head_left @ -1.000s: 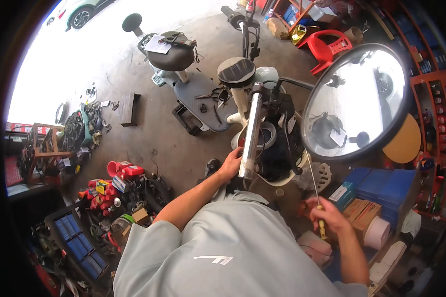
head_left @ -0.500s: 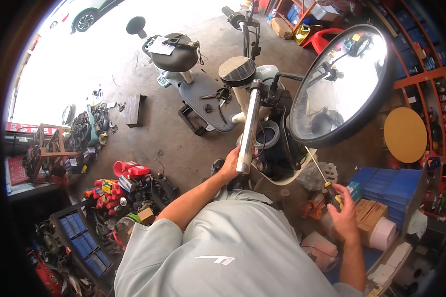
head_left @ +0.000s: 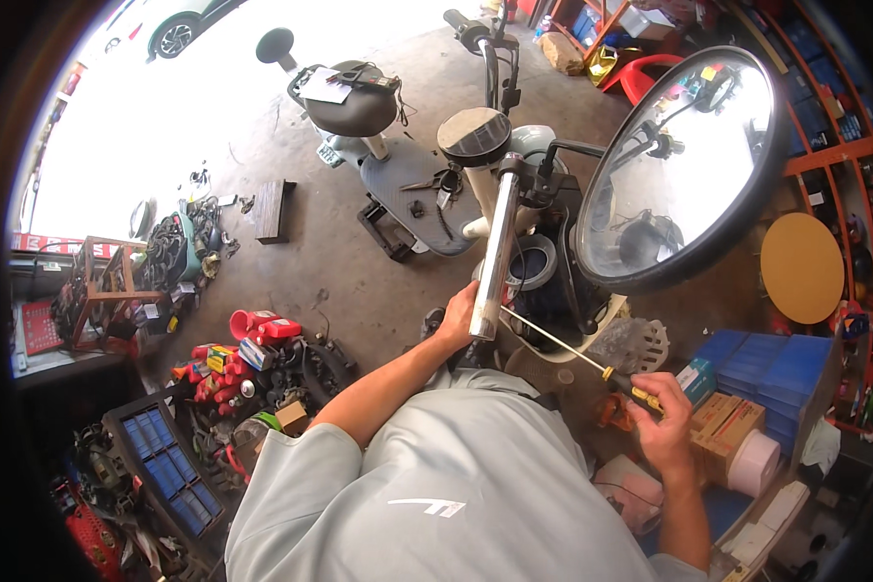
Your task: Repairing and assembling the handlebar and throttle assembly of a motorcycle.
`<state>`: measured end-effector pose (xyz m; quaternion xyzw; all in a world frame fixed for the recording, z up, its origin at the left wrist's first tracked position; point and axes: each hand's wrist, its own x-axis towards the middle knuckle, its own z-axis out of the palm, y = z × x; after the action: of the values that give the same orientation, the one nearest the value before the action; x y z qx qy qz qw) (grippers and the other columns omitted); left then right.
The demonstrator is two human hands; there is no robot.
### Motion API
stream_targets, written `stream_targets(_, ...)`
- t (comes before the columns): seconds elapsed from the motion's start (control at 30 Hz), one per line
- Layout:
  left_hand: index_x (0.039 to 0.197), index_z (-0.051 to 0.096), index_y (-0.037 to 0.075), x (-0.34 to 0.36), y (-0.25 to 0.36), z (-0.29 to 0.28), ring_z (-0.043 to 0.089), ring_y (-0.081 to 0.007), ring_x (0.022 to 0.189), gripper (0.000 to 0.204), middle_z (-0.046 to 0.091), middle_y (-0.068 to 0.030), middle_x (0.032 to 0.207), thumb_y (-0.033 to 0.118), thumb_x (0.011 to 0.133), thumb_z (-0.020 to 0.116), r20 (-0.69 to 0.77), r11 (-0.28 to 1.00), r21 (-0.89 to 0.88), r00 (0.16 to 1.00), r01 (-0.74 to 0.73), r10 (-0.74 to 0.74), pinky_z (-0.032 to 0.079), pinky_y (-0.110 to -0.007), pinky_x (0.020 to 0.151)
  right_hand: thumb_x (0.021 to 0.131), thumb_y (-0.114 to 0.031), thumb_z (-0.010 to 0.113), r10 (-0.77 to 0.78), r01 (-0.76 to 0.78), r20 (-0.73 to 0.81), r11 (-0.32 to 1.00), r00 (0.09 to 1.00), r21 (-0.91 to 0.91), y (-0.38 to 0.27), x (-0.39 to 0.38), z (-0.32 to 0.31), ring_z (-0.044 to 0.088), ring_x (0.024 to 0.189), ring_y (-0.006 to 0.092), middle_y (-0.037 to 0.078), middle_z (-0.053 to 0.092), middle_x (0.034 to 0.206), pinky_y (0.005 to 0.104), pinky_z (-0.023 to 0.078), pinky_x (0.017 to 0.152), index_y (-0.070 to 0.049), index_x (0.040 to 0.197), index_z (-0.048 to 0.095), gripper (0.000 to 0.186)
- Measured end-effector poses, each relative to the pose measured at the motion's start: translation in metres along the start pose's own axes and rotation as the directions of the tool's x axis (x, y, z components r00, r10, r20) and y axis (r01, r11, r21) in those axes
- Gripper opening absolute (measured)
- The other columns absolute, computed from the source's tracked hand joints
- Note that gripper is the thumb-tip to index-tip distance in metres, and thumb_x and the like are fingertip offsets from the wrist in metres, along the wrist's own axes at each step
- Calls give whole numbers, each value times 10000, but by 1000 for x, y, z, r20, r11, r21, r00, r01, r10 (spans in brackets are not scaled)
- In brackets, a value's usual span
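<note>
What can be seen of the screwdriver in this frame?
The screwdriver has a long, thin, metal-looking shaft and a yellow and black handle. The right hand holds the handle; the shaft slants up and left toward the lower end of a shiny tube. Whether the tip touches anything is unclear.

One screwdriver (head_left: 606, 372), one car (head_left: 177, 39), one red chair (head_left: 635, 77) and one tan disc (head_left: 801, 269) show.

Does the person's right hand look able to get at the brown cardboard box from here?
Probably yes: the brown cardboard box appears just right of the right hand, with nothing visible between them, though the hand is holding a screwdriver.
</note>
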<state>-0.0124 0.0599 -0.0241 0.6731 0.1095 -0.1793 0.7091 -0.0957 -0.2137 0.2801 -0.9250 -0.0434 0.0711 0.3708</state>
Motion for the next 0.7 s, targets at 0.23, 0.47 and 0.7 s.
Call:
stream_targets(0.23,1139,662,41,1,0,-2,702,-311,949,406,724,-186,1005,367,899,696,-42,981,192,999,13,-5,521,-413,848,715,129,715,-57,56,-8,998,998,-41,1,3,1,675,962,304,159,659,1076,353,554,827,8,1075,654,385)
stream_targets(0.47,1117,659,33,2,6,0,700,-319,944,438,720,-195,990,396,879,716,-59,966,252,997,66,-53,521,-423,841,713,129,712,-69,69,5,996,998,-51,1,5,4,672,972,309,159,655,1085,354,552,836,8,1080,654,391)
stream_targets(0.7,1102,642,20,9,-19,-4,696,-334,942,453,713,-209,984,388,855,740,2,928,371,1000,-2,1,520,-428,834,717,120,711,-99,100,20,992,995,-71,-6,8,3,646,968,302,154,618,1086,356,539,843,2,1084,657,390)
